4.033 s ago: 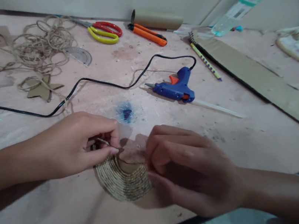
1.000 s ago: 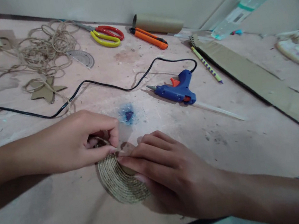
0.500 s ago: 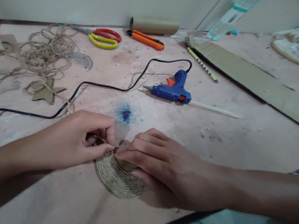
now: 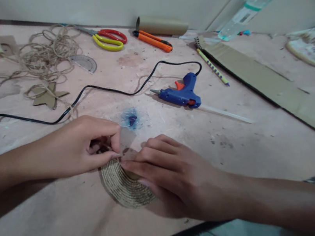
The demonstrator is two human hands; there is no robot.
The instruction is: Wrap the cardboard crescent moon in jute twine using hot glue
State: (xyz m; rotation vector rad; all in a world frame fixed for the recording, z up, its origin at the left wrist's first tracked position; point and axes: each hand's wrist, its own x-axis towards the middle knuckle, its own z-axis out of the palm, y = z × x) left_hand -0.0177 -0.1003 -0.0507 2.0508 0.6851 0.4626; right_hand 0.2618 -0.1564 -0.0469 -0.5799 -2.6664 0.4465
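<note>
A curved piece covered in rows of twine (image 4: pixel 123 190) lies near the table's front edge, with a bare cardboard-coloured patch at its inner side. My left hand (image 4: pixel 85 146) is closed in a pinch at the upper left end of the piece, thumb and forefinger on a strand of twine. Over the inner edge and right part lies my right hand (image 4: pixel 174 174), its fingers together and its thumb below, gripping the piece. The right end of the piece is hidden under this hand. Beyond the hands rests a blue glue gun (image 4: pixel 179 93) with a clear glue stick in its back.
Tangled twine (image 4: pixel 47 55) and a cardboard star (image 4: pixel 49 96) lie at the back left. Scissors (image 4: pixel 109 40), an orange cutter (image 4: pixel 153 41), a cardboard tube (image 4: pixel 161 26) and a protractor (image 4: pixel 85 63) are along the back. To the right are a pencil (image 4: pixel 213 67), cardboard strip (image 4: pixel 277 84) and bottle (image 4: pixel 248 10).
</note>
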